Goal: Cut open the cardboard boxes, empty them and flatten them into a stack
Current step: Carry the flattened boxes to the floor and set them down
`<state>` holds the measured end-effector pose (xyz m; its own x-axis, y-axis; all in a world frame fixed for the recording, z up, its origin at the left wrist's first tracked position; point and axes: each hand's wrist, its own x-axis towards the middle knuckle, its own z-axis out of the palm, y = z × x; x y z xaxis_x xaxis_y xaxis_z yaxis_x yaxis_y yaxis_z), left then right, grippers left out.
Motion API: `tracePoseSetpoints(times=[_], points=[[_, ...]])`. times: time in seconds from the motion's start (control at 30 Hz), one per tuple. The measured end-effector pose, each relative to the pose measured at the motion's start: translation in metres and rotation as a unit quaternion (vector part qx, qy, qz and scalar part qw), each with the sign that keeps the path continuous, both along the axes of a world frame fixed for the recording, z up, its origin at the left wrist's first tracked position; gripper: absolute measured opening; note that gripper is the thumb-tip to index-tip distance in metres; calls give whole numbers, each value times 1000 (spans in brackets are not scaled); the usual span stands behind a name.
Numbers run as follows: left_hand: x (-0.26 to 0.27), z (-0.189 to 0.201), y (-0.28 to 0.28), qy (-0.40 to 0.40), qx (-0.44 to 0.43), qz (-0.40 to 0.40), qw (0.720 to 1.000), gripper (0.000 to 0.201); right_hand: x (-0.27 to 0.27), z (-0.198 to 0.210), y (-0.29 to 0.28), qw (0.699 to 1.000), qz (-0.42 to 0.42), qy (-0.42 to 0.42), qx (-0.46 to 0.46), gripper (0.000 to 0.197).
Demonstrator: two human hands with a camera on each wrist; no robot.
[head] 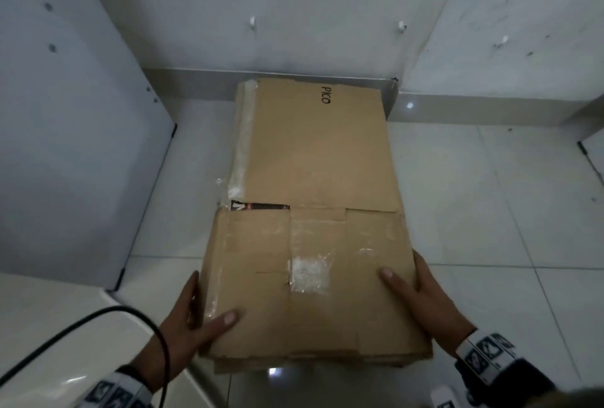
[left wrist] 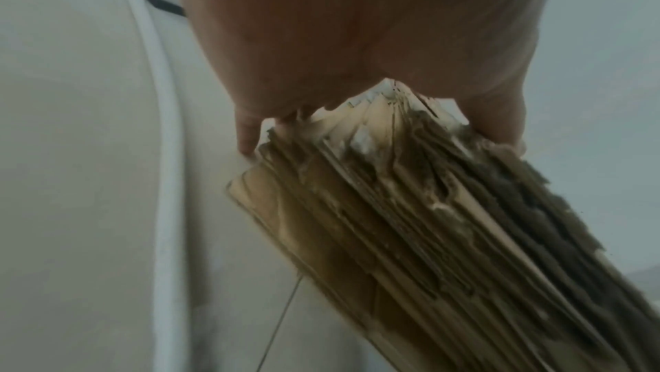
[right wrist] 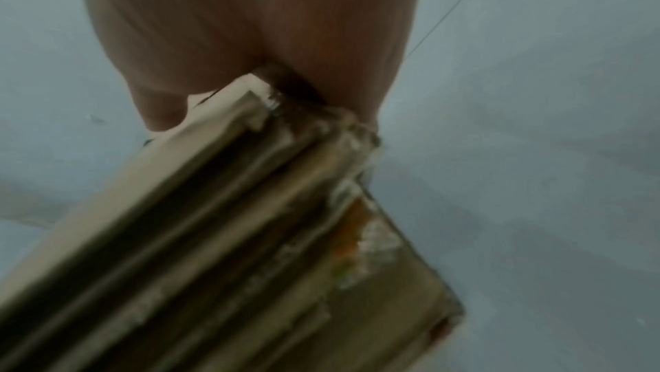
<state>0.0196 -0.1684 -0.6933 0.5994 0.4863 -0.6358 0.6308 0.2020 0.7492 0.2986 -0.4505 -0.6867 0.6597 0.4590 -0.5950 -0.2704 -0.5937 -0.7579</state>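
Note:
A thick stack of flattened brown cardboard boxes fills the middle of the head view, its far end near the wall, with "PICO" printed on the top sheet. My left hand grips the stack's near left edge, thumb on top and fingers along the side. My right hand grips the near right edge the same way. The left wrist view shows the layered sheet edges of the stack clamped under my left hand. In the right wrist view, the stack's edge sits in my right hand, blurred.
Pale floor tiles surround the stack. A white wall with small hooks rises behind it above a grey skirting. A white panel stands at the left, a white rounded surface with a black cable at near left.

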Motion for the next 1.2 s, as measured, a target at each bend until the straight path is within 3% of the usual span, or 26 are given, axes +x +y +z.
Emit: tracePoseSetpoints(times=[0.1, 0.23, 0.4, 0.57, 0.67, 0.77, 0.83, 0.9, 1.03, 1.13, 1.2], points=[[-6, -4, -12, -51, 5, -15, 999, 127, -8, 1, -5, 1000, 5, 10, 17, 82], [0, 8, -11, -94, -10, -3, 996, 102, -16, 9, 7, 999, 30, 18, 25, 103], [-14, 7, 3, -78, -44, 24, 996, 123, -21, 10, -8, 999, -16, 40, 15, 113], [-9, 8, -8, -89, -62, 17, 994, 107, -48, 0, -18, 996, -36, 74, 18, 109], [-9, 17, -2, -66, -70, -28, 995, 100, -47, 8, -16, 996, -23, 84, 20, 104], [-2, 27, 27, -19, -59, -95, 994, 116, -29, 29, -6, 996, 7, 83, 9, 84], [17, 34, 56, 14, -10, -79, 997, 133, 3, 31, 7, 1000, 1, 10, -22, 101], [49, 43, 81, 24, 38, -57, 997, 137, 41, 30, 29, 998, -7, -51, -38, 122], [120, 51, 100, -4, 63, -66, 996, 130, 93, 20, 82, 1000, -2, -23, 5, 102], [145, 35, 98, -22, 83, -136, 987, 131, 101, 8, 104, 999, 27, -1, 19, 113], [143, 33, 98, -35, 79, -142, 986, 120, 97, 11, 103, 999, 37, 14, 33, 107]])
